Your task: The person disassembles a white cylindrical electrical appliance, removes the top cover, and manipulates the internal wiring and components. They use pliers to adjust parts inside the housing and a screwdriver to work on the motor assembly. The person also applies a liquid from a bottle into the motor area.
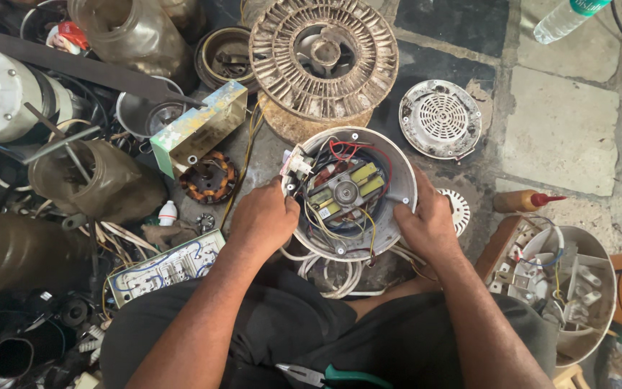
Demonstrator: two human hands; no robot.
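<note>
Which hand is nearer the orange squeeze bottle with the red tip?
Right. The right hand grips the motor housing's right rim, just left of the bottle; the left hand is at the housing's far-left side.

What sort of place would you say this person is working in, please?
Most likely a small appliance repair workshop, worked on the floor. Both hands, left hand and right hand, grip an opened round motor housing with exposed wiring; a bare copper-wound stator and green-handled pliers lie nearby.
</note>
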